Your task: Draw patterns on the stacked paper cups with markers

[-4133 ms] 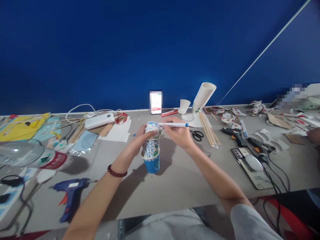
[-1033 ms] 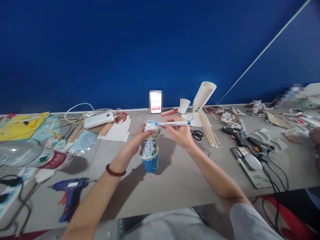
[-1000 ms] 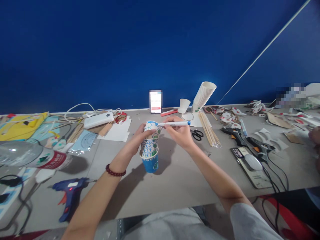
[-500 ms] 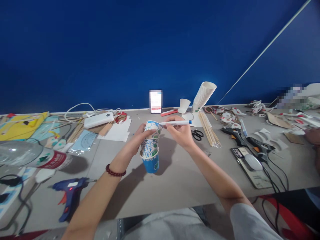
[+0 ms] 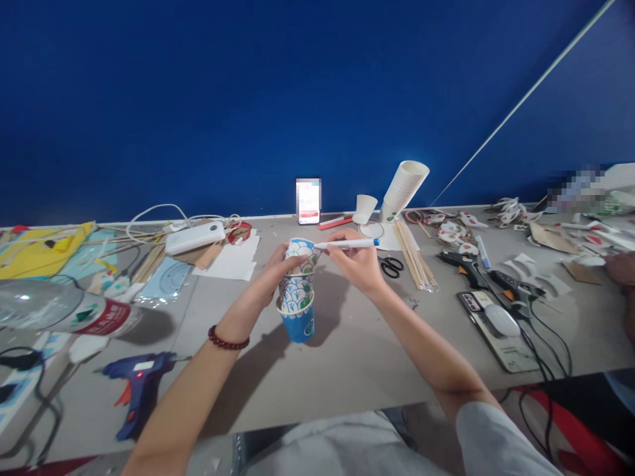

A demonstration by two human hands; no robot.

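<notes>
My left hand (image 5: 274, 272) is wrapped round the upper part of a stack of paper cups (image 5: 296, 294). The upper cups are white with blue scale-like drawing, and the lowest one is solid blue with a green round mark. Between the fingers of my right hand (image 5: 358, 263) is a white marker (image 5: 350, 244) with a blue end. Its tip meets the upper cup near the top, on the right side. The far side of the cups and some left fingertips are hidden.
Behind the cups a phone (image 5: 308, 201) leans on the blue wall. Scissors (image 5: 391, 267), wooden sticks (image 5: 415, 258) and a tall cup stack (image 5: 404, 190) lie right. A blue glue gun (image 5: 143, 383) and a bottle (image 5: 64, 307) are left. Another person's hand (image 5: 621, 270) shows far right.
The marker tip has shifted slightly left along the top of the upper cup. Both hands keep their hold, and the rest of the scene looks the same.
</notes>
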